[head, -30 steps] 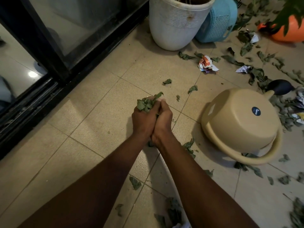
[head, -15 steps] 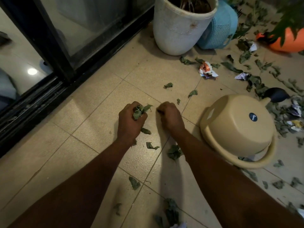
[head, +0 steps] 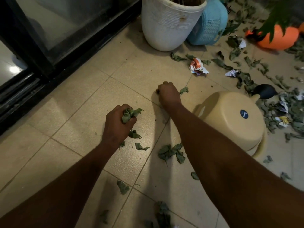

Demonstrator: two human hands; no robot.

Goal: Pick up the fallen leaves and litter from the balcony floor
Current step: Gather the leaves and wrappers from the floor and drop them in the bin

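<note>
The left hand [head: 117, 125] is closed in a fist around a bunch of green leaves [head: 130, 114], whose tips stick out of the top of the fist toward the right. The right hand [head: 168, 94] is curled knuckles-down on the tiled floor [head: 79, 112] farther ahead; whether it grips anything cannot be told. A single leaf [head: 183, 90] lies just beside it, long axis running toward the upper right. A loose leaf clump [head: 171, 153] lies between the forearms. An overturned beige plastic basin [head: 230, 119] sits right of the right arm. Crumpled paper [head: 196, 66] lies near the white planter [head: 169, 23].
</note>
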